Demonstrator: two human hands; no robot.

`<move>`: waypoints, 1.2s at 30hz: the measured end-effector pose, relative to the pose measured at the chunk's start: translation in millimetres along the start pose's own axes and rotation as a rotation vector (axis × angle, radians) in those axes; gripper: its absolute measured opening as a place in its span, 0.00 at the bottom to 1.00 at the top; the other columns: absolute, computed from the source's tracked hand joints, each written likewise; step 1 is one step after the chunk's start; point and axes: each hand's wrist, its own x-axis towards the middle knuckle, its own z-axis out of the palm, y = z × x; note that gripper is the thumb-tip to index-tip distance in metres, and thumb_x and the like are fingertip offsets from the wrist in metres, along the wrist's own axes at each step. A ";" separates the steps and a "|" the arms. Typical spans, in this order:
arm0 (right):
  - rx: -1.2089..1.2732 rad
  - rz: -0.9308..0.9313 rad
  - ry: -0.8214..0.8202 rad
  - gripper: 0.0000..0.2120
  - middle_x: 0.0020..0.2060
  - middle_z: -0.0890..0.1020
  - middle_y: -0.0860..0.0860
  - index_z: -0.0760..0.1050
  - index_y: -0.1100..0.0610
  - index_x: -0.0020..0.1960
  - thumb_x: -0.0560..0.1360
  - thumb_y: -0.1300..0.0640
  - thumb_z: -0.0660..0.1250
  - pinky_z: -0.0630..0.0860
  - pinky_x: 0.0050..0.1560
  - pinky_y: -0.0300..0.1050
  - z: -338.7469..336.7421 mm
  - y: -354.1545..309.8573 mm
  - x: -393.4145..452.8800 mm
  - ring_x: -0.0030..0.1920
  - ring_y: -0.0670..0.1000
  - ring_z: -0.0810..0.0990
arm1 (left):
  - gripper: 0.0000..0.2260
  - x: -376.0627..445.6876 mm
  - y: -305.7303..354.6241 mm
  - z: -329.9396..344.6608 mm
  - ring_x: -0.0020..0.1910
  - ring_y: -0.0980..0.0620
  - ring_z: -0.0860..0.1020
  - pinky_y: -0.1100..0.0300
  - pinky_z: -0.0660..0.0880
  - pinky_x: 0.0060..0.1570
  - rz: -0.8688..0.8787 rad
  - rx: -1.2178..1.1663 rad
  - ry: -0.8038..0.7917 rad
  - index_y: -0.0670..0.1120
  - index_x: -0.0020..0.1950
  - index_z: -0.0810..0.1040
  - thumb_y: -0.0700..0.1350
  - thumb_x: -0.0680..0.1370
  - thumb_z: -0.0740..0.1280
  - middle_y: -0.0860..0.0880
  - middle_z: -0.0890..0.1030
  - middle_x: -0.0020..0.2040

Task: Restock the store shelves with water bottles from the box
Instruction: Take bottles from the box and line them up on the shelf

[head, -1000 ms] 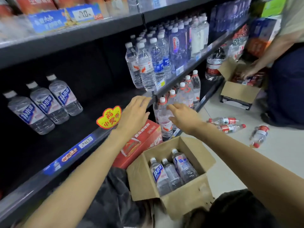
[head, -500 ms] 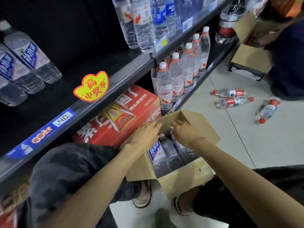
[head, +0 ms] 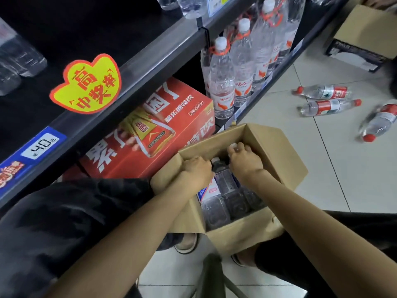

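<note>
beside the bottom shelf, both hands down in the box

on the shop floor, against the dark shelf (head: 137,59), you crouched over the open cardboard box (head: 277,155) with both arms reaching in. your left hand (head: 196,171) sat at the near-left corner, fingers curled down over the top of a water bottle (head: 222,179); whether they had truly closed on the neck could not be told, since the knuckles hid it. your right hand (head: 245,160) lay deeper in, fingertips bunched together and pinching the white cap (head: 234,145) of another bottle near the far wall. taking the bottles by their tops looked the sensible grip, as they stood packed side by side with no room to get fingers round their bodies.

the water bottles waited upright inside the box, blue labels partly showing, none yet out. the box stood tilted toward you between your knees, just beside the red carton (head: 150,134) on the lowest level, probably so each lift up to the shelf would be short. above it the shelf edge carried a yellow promotion tag (head: 88,84) and a blue price strip (head: 40,145); a few clear bottles (head: 19,59) stood far back on the left, with dark bare space beside them where this stock likely belonged.

large red-collared bottles (head: 223,82) filled the lower bay to the right. three red-labelled bottles (head: 326,100) lay loose on the tiled floor (head: 322,168), well apart from your work, near a second cardboard box (head: 369,29).
</note>
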 end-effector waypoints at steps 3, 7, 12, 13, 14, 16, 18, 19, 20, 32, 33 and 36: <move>-0.078 0.011 -0.048 0.19 0.69 0.66 0.58 0.61 0.54 0.71 0.81 0.55 0.58 0.69 0.62 0.51 2.3 -6.0 4.9 0.67 0.59 0.65 | 0.22 4.9 8.6 1.4 0.68 0.40 0.70 0.50 0.67 0.64 -0.023 0.088 -0.075 0.42 0.68 0.72 0.56 0.83 0.55 0.41 0.73 0.68; -0.197 -0.009 -0.058 0.17 0.70 0.66 0.55 0.66 0.51 0.69 0.81 0.53 0.56 0.64 0.66 0.50 5.2 -7.1 5.9 0.68 0.58 0.64 | 0.23 5.0 12.8 4.6 0.70 0.39 0.66 0.50 0.64 0.67 -0.060 0.061 -0.097 0.43 0.70 0.69 0.57 0.84 0.53 0.40 0.70 0.70; -0.131 0.007 -0.057 0.18 0.68 0.67 0.56 0.66 0.51 0.70 0.80 0.54 0.59 0.65 0.66 0.50 2.0 -8.4 2.0 0.67 0.58 0.65 | 0.24 1.7 9.3 9.9 0.70 0.38 0.64 0.52 0.63 0.66 -0.077 -0.067 -0.075 0.45 0.70 0.68 0.60 0.81 0.57 0.40 0.70 0.69; -0.103 0.010 -0.065 0.19 0.67 0.66 0.57 0.66 0.51 0.70 0.79 0.54 0.60 0.67 0.65 0.50 1.9 -10.6 -0.5 0.66 0.59 0.66 | 0.25 0.8 9.8 10.7 0.70 0.37 0.64 0.52 0.64 0.65 -0.089 -0.094 -0.078 0.45 0.70 0.68 0.60 0.81 0.57 0.40 0.70 0.69; -0.074 0.009 -0.069 0.20 0.67 0.66 0.57 0.64 0.50 0.70 0.79 0.54 0.61 0.69 0.63 0.51 1.7 -12.5 -3.6 0.65 0.59 0.67 | 0.25 -0.4 10.3 11.0 0.70 0.37 0.64 0.52 0.64 0.64 -0.098 -0.120 -0.077 0.45 0.71 0.67 0.60 0.81 0.58 0.39 0.70 0.69; -0.026 -0.002 -0.062 0.23 0.67 0.65 0.57 0.62 0.50 0.72 0.78 0.56 0.63 0.74 0.58 0.52 -1.6 -13.5 -9.5 0.62 0.61 0.70 | 0.24 -4.0 10.2 8.7 0.69 0.36 0.66 0.51 0.66 0.63 -0.098 -0.166 -0.050 0.45 0.70 0.66 0.59 0.80 0.59 0.38 0.71 0.69; 0.029 -0.024 -0.035 0.25 0.67 0.64 0.58 0.59 0.50 0.73 0.79 0.57 0.63 0.75 0.57 0.52 -8.0 -9.2 -15.7 0.60 0.62 0.72 | 0.22 -9.8 8.7 6.2 0.67 0.37 0.69 0.50 0.66 0.63 -0.079 -0.222 -0.001 0.46 0.67 0.68 0.59 0.80 0.61 0.38 0.73 0.67; 0.069 -0.034 -0.020 0.25 0.67 0.65 0.58 0.58 0.50 0.73 0.78 0.57 0.63 0.74 0.58 0.52 -12.0 -6.6 -19.5 0.59 0.63 0.73 | 0.21 -12.9 8.0 5.8 0.66 0.38 0.70 0.50 0.66 0.63 -0.068 -0.244 0.022 0.46 0.65 0.68 0.59 0.79 0.62 0.38 0.74 0.66; 0.112 -0.046 -0.007 0.26 0.66 0.65 0.58 0.57 0.51 0.74 0.78 0.56 0.63 0.73 0.58 0.53 -16.6 -4.3 -23.9 0.58 0.63 0.74 | 0.21 -16.1 7.4 5.9 0.66 0.38 0.71 0.49 0.66 0.63 -0.063 -0.256 0.037 0.46 0.64 0.69 0.59 0.79 0.62 0.38 0.74 0.65; 0.365 -0.066 0.265 0.39 0.62 0.72 0.58 0.62 0.60 0.69 0.64 0.55 0.78 0.69 0.59 0.48 -36.6 17.9 -69.4 0.60 0.61 0.74 | 0.42 -57.5 23.8 -4.0 0.61 0.38 0.74 0.47 0.75 0.55 -0.034 -0.654 0.308 0.50 0.75 0.57 0.52 0.69 0.77 0.44 0.67 0.66; 0.404 -0.036 0.272 0.35 0.60 0.73 0.58 0.65 0.60 0.65 0.63 0.55 0.78 0.70 0.56 0.49 -35.9 19.6 -73.3 0.58 0.61 0.75 | 0.40 -58.9 23.8 -4.1 0.62 0.40 0.74 0.48 0.74 0.55 -0.044 -0.692 0.313 0.48 0.73 0.61 0.52 0.66 0.79 0.46 0.67 0.65; 0.467 -0.013 0.275 0.34 0.56 0.76 0.57 0.65 0.59 0.62 0.63 0.54 0.78 0.73 0.48 0.48 -33.6 23.2 -85.5 0.53 0.62 0.78 | 0.36 -64.5 23.3 -1.4 0.62 0.44 0.73 0.50 0.73 0.57 -0.051 -0.785 0.341 0.44 0.64 0.69 0.49 0.62 0.81 0.46 0.69 0.61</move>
